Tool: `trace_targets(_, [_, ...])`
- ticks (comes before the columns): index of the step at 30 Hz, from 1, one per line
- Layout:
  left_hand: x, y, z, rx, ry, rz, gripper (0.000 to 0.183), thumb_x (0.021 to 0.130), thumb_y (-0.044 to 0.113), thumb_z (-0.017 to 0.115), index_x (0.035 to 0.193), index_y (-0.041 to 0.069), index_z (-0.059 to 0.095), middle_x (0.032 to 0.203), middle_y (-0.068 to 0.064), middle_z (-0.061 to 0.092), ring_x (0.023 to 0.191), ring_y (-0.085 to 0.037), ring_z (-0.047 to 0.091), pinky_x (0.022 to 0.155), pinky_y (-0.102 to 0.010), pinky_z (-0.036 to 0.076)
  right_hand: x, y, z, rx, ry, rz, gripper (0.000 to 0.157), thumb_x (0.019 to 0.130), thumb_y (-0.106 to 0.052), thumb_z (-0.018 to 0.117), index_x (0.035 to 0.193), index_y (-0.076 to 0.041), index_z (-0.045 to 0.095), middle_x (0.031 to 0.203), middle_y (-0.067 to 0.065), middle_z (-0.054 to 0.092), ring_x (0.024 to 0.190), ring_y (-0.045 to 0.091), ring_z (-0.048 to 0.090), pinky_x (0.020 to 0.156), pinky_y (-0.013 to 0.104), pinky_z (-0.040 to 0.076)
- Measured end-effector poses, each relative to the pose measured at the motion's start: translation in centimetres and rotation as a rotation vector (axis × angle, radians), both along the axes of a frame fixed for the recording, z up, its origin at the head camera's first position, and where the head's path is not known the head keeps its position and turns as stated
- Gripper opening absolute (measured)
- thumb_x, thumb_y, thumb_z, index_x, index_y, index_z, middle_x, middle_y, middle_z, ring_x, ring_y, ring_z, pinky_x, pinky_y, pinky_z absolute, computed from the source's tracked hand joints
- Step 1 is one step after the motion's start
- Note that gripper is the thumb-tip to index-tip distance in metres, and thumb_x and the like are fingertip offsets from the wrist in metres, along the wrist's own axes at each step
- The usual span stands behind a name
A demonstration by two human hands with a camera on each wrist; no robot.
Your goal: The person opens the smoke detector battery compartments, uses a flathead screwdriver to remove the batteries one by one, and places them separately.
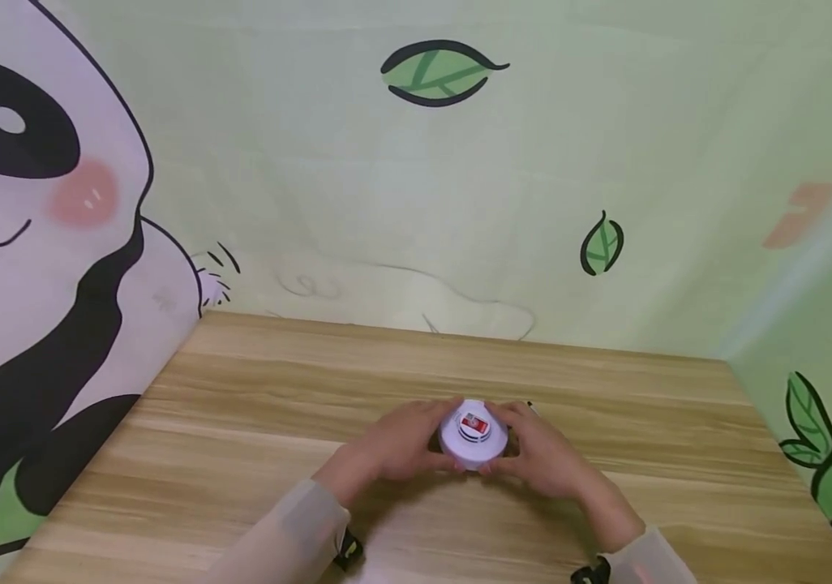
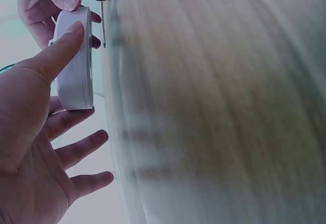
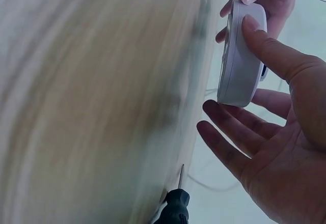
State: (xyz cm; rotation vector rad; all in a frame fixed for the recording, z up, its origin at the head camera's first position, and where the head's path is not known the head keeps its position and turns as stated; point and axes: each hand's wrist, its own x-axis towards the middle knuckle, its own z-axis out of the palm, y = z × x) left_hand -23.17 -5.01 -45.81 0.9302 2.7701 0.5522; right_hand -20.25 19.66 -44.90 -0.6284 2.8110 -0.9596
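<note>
A round white smoke detector [image 1: 469, 454] with a red-and-white label on its raised, slotted middle is held between both hands, just above the wooden table. My left hand [image 1: 405, 438] grips its left side, the thumb on the near edge and the index finger at the far edge. From the right, my right hand [image 1: 547, 454] pinches it in the same way. In the left wrist view the other fingers [image 2: 84, 150] of the left hand spread loosely below it. A screwdriver [image 3: 175, 203] with a dark handle lies on the table beyond the right hand, mostly hidden in the head view.
The wood-grain table [image 1: 255, 381] reaches back to a pale green cloth backdrop [image 1: 299, 162] with a printed panda [image 1: 95, 284] and leaves [image 1: 438, 73]. Another printed panel [image 1: 810, 365] stands along the table's right side.
</note>
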Motion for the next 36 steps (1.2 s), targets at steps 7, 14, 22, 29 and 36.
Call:
trace_targets(7, [0.1,-0.6,0.3,0.014,0.020,-0.004,0.098,0.090,0.060,0.073,0.164,0.015,0.028,0.162,-0.008,0.046,0.147,-0.029,0.047,0.126,-0.047,0.039,-0.2,-0.4,0.3,-0.004,0.002,0.014,0.091,0.081,-0.035,0.089,0.155,-0.004,0.045,0.146,0.015,0.055,0.134,0.033,0.056,0.116,0.058,0.047])
trace_targets(14, [0.3,-1.4,0.0,0.048,0.013,-0.002,0.099,0.090,0.065,0.068,0.166,0.019,0.024,0.165,-0.006,0.042,0.149,-0.029,0.044,0.127,-0.048,0.038,-0.2,-0.6,0.2,-0.002,-0.004,0.015,0.089,0.083,-0.038,0.087,0.156,-0.008,0.045,0.146,0.012,0.055,0.133,0.032,0.056,0.114,0.057,0.050])
trace_targets(22, [0.4,-1.6,-0.1,0.075,0.005,-0.008,0.097,0.091,0.066,0.065,0.166,0.024,0.022,0.167,-0.004,0.039,0.151,-0.029,0.043,0.126,-0.049,0.038,-0.2,-0.3,0.1,-0.060,-0.026,-0.004,0.089,0.084,-0.039,0.087,0.157,-0.011,0.045,0.149,0.013,0.053,0.127,0.032,0.060,0.109,0.054,0.054])
trace_targets(29, [0.6,-1.6,0.3,0.110,-0.042,0.003,0.098,0.090,0.067,0.067,0.167,0.028,0.019,0.168,-0.004,0.037,0.152,-0.029,0.041,0.126,-0.052,0.037,0.0,-0.1,0.2,-0.123,-0.031,0.000,0.089,0.082,-0.043,0.086,0.156,-0.013,0.047,0.146,0.010,0.056,0.128,0.035,0.060,0.109,0.057,0.054])
trace_targets(36, [0.7,-2.0,0.7,0.153,0.013,-0.018,0.094,0.091,0.049,0.077,0.165,0.018,0.027,0.163,-0.007,0.045,0.147,-0.027,0.047,0.123,-0.048,0.043,-0.2,-0.4,0.6,-0.143,-0.013,0.024,0.086,0.084,-0.044,0.085,0.155,-0.012,0.048,0.145,0.010,0.057,0.129,0.033,0.059,0.108,0.055,0.055])
